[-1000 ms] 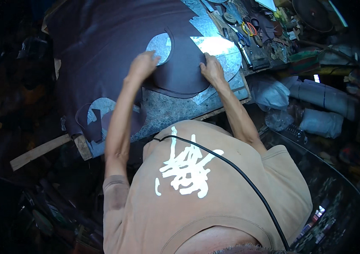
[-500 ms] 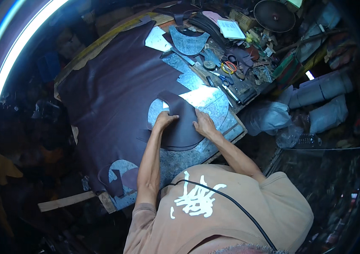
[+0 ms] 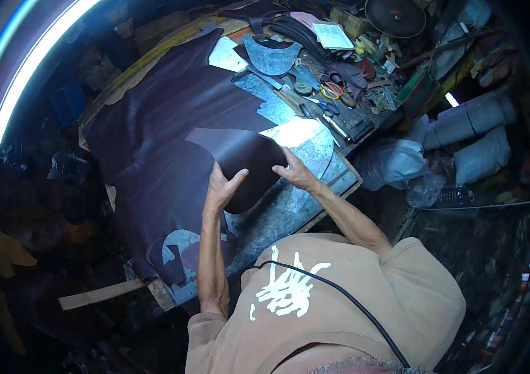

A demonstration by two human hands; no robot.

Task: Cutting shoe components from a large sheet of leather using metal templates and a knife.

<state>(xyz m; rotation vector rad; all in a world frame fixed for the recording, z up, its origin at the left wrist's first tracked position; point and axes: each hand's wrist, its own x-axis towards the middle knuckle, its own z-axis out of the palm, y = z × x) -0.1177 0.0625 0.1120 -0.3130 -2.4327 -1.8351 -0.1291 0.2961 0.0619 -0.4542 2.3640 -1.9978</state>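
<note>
Head view is showing a dark brown leather piece (image 3: 249, 165) over the surface (image 3: 265, 225), both forearms reaching forward; the left hand (image 3: 219, 187) is gripping its left edge, thumb on top, and the right hand (image 3: 296, 171) is pinching its right edge. Its narrow tip is pointing far-left, its long axis slanting near-right. Beyond, a larger hide (image 3: 153, 118) is lying spread.

Upper garment: tan shirt (image 3: 402, 305) with short sleeves (image 3: 430, 268). Marking: irregular white brush-stroke print (image 3: 288, 288), one small separate stroke (image 3: 252, 311) at its left. Cable (image 3: 366, 313): single, black, crossing the shirt diagonally. Left hand (image 3: 220, 189) and right hand (image 3: 296, 174): bare.
</note>
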